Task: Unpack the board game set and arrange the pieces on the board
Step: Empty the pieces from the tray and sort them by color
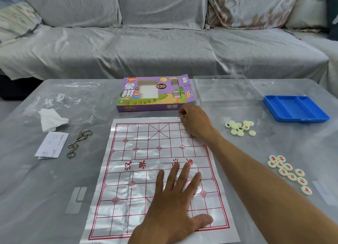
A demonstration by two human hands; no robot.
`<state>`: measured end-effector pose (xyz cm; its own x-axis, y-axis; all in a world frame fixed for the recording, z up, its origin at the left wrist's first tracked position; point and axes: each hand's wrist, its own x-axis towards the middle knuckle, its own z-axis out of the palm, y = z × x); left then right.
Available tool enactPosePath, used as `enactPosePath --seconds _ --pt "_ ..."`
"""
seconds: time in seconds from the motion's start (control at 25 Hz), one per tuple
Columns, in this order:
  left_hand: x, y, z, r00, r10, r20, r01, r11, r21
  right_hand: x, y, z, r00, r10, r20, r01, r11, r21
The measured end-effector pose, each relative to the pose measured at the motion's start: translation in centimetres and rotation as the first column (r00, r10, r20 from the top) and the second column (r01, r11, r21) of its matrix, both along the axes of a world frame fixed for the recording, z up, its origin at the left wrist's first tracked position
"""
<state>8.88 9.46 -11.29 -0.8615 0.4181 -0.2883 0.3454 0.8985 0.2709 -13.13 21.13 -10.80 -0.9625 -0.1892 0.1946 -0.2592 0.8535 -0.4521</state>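
The left hand [175, 203] lies flat with fingers spread wide on the glossy white paper game board with red grid lines [139, 170], its fingertips just short of the red characters at the middle. The right hand [195, 123] curls its fingers over the board's far right corner, seemingly pinching a small piece, though I cannot tell for sure. Just beyond those fingers sits the purple cardboard game box [155, 93]; to their right lie cream round pieces [239, 127], and nearer, red-lettered pieces [290, 172].
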Motion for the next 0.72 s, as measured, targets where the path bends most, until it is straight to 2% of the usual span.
enactPosePath --seconds 0.16,0.32,0.48,0.56,0.72 --pt "0.0 0.0 0.2 1.0 -0.002 0.01 0.002 1.0 -0.005 -0.1 1.3 0.4 0.995 -0.058 0.078 0.062 0.997 -0.052" --pt "0.1 0.0 0.4 1.0 0.005 0.014 -0.005 1.0 0.002 0.4 2.5 0.9 0.999 0.047 -0.011 -0.042 0.964 0.264" --pt "0.1 0.0 0.4 1.0 -0.002 0.018 0.002 1.0 -0.022 0.1 4.1 1.0 0.994 0.075 -0.083 -0.037 0.923 0.383" --pt "0.0 0.0 0.3 1.0 0.003 0.017 -0.002 1.0 -0.025 -0.1 4.8 1.2 0.993 0.016 -0.114 0.022 0.945 0.328" --pt "0.2 0.0 0.2 1.0 -0.002 -0.001 0.002 1.0 -0.03 2.9 7.2 3.5 0.973 -0.195 -0.124 0.205 0.976 0.074"
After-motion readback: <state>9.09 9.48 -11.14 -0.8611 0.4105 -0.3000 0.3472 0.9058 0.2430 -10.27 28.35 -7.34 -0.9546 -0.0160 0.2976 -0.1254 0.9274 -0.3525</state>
